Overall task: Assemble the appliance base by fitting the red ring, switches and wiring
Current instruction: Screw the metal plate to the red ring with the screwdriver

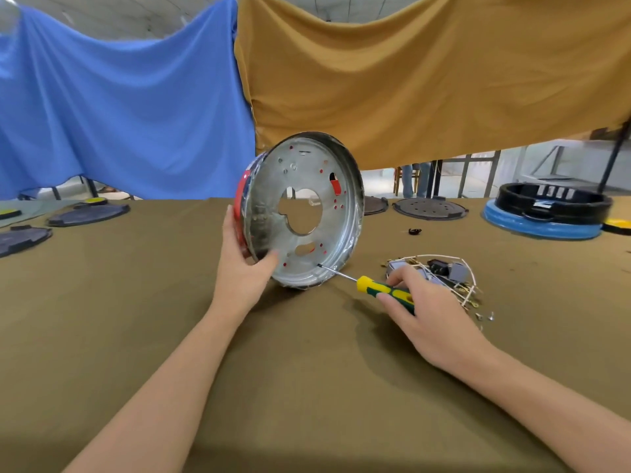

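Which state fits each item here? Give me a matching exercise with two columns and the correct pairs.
Things:
1. metal base
2. screwdriver
3. wiring bundle
4. black ring

States:
A. lying loose on the table beyond the right hand
B. stacked on a blue disc, far right
C. tilted on edge, gripped by the left hand
D. held with its tip at the base's lower rim

Pairs: 1-C, 2-D, 3-A, 4-B

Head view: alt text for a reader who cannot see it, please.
A left hand holds a round metal base tilted on edge on a cloth-covered table, while the right hand grips a yellow-green screwdriver, tip at the base's lower rim. Loose switches and wiring lie beside.
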A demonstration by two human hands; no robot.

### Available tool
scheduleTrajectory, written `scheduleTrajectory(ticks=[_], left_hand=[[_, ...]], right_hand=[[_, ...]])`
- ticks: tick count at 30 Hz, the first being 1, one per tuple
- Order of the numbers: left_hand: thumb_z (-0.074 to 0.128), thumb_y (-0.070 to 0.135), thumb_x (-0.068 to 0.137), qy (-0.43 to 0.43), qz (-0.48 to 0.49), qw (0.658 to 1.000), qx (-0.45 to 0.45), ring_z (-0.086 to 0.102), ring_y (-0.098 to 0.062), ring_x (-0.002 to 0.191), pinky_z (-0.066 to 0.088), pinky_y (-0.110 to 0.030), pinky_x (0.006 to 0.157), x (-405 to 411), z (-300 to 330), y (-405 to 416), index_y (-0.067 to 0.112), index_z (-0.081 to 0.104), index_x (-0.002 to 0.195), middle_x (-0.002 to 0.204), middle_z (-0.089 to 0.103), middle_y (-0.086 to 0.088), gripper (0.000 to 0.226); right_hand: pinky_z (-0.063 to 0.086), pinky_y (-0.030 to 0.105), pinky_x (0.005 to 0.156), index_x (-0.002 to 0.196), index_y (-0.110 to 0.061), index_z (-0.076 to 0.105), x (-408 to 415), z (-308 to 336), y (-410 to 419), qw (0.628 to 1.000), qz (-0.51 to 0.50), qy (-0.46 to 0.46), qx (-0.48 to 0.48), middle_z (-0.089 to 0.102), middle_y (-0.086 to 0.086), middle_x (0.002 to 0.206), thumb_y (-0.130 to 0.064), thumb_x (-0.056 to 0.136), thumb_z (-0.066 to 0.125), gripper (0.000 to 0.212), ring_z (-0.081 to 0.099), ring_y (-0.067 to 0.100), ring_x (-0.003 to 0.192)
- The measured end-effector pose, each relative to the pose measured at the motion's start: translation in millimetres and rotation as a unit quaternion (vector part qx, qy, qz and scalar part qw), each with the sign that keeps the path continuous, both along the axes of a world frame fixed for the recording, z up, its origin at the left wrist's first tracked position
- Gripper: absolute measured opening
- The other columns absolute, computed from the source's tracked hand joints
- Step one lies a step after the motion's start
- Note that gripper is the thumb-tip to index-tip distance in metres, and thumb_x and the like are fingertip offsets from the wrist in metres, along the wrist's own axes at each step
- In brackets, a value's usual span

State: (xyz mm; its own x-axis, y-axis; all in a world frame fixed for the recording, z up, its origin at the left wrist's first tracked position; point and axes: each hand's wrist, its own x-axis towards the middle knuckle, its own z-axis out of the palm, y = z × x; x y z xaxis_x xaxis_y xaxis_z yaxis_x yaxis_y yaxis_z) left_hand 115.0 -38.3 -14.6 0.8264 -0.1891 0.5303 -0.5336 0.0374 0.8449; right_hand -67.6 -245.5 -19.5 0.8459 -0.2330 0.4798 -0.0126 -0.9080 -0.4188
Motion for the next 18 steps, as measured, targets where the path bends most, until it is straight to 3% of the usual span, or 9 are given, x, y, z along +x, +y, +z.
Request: scheduleTrajectory(ticks=[4, 7, 9, 11, 14, 18], left_hand=[[0.069, 0.02, 0.089, -0.003, 0.101, 0.995, -0.013, 0.064, 0.001, 0.103, 0.05, -0.029, 0.1, 1.4, 1.0, 0.5, 0.038, 0.033, 0.145, 0.126, 0.065, 0.006, 0.069], [0.069, 0.015, 0.09, 0.011, 0.083, 0.996, -0.03, 0.063, 0.012, 0.099, 0.05, -0.02, 0.093, 3.3, -1.8, 3.1, 0.033, 0.032, 0.146, 0.121, 0.063, 0.022, 0.07], [0.068, 0.007, 0.09, 0.009, 0.067, 0.997, -0.031, 0.059, 0.019, 0.099, 0.048, -0.008, 0.084, 6.6, -3.8, 4.3, 0.027, 0.03, 0.149, 0.117, 0.057, 0.033, 0.073], [0.069, 0.003, 0.089, 0.007, 0.056, 0.998, -0.026, 0.057, 0.022, 0.101, 0.045, -0.001, 0.081, 9.5, -5.4, 5.0, 0.025, 0.029, 0.15, 0.118, 0.054, 0.034, 0.077], [0.071, 0.006, 0.088, 0.001, 0.063, 0.998, -0.023, 0.056, 0.022, 0.102, 0.044, 0.001, 0.081, 10.3, -5.5, 4.2, 0.026, 0.031, 0.15, 0.12, 0.054, 0.031, 0.076], [0.069, 0.006, 0.088, -0.016, 0.073, 0.997, -0.019, 0.058, 0.018, 0.104, 0.044, -0.001, 0.084, 10.0, -3.6, 0.3, 0.028, 0.035, 0.149, 0.114, 0.058, 0.039, 0.072]], right_hand=[[0.043, 0.032, 0.066, 0.102, -0.028, 0.048, -4.8, -0.2, 3.9, 1.0, 0.011, 0.001, -0.007, 0.065, -0.006, 0.091, -0.043, 0.097, 0.053, 0.017, 0.054, 0.007, 0.072], [0.044, 0.03, 0.068, 0.102, -0.029, 0.048, -4.5, 0.4, 4.9, 1.0, 0.008, -0.002, -0.009, 0.065, -0.007, 0.094, -0.043, 0.096, 0.054, 0.017, 0.055, 0.005, 0.075], [0.04, 0.021, 0.065, 0.103, -0.032, 0.045, -4.0, 0.1, 4.2, 1.0, 0.013, 0.0, -0.008, 0.061, -0.011, 0.095, -0.042, 0.095, 0.057, 0.018, 0.053, 0.001, 0.078], [0.035, 0.015, 0.064, 0.107, -0.033, 0.043, -3.4, -1.9, 3.9, 1.0, 0.02, 0.011, -0.018, 0.054, -0.016, 0.095, -0.042, 0.093, 0.062, 0.025, 0.051, 0.001, 0.081], [0.032, 0.018, 0.068, 0.111, -0.03, 0.051, -2.1, -2.0, 5.5, 0.999, 0.013, 0.007, -0.044, 0.052, -0.016, 0.096, -0.04, 0.091, 0.065, 0.027, 0.052, 0.006, 0.087], [0.034, 0.022, 0.06, 0.103, -0.026, 0.062, -0.7, 0.5, 8.5, 1.0, -0.005, -0.011, -0.024, 0.06, -0.014, 0.08, -0.04, 0.091, 0.064, 0.018, 0.052, 0.006, 0.07]])
